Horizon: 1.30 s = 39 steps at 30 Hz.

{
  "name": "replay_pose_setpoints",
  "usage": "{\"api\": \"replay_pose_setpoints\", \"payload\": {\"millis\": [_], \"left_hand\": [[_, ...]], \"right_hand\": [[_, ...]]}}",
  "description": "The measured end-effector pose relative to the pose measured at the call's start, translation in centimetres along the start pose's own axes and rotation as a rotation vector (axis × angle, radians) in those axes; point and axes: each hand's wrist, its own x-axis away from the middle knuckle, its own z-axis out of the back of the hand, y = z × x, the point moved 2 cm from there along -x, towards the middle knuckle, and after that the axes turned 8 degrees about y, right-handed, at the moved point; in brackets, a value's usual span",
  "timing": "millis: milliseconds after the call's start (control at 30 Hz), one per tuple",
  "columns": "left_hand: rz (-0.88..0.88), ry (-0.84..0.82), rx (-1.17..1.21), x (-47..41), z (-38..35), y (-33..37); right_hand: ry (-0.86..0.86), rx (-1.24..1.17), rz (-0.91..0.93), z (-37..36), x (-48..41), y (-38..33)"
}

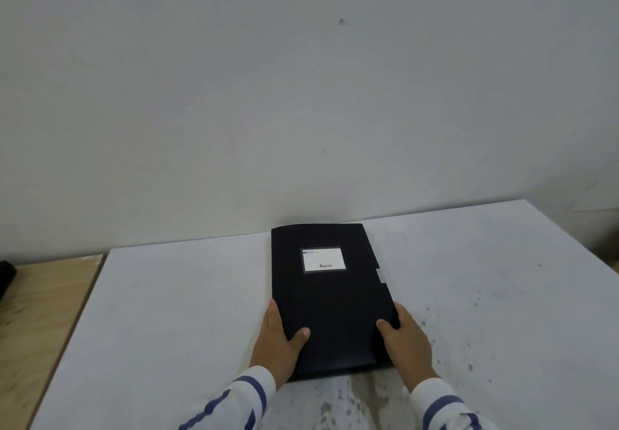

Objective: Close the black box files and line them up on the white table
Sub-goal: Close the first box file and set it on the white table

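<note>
One black box file [330, 299] lies flat and shut on the white table [174, 312], its far end near the wall. A white label sits on its lid toward the far end. My left hand [276, 342] grips the file's near left edge, thumb on top of the lid. On the near right edge my right hand [407, 340] holds it the same way. Both sleeves are white with blue stripes.
A grey wall [301, 94] rises just behind the table's far edge. Left of the white table lies a lower wooden surface [37, 312], with a dark object [6, 278] at the frame's left border. Dark specks mark the table's right part.
</note>
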Motion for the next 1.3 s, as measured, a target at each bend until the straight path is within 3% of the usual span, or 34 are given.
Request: {"api": "replay_pose_setpoints", "payload": {"millis": [233,633,833,1100,1300], "left_hand": [[0.044,0.022,-0.012,-1.5,-5.1,3.4],[0.071,0.056,-0.065,-1.9,-6.1,4.5],[0.048,0.056,-0.066,-1.8,-4.2,4.7],[0.019,0.136,-0.211,0.9,2.4,2.5],[0.023,0.222,-0.206,5.1,10.6,-2.1]], "right_hand": [[-0.015,0.022,0.056,2.6,-6.1,1.5],[-0.007,0.146,0.091,1.9,-7.7,2.0],[0.130,0.340,0.248,1.7,-6.3,-0.8],[-0.144,0.290,0.581,-3.8,1.3,-8.4],[-0.224,0.272,0.741,-9.0,10.8,-12.6]]}}
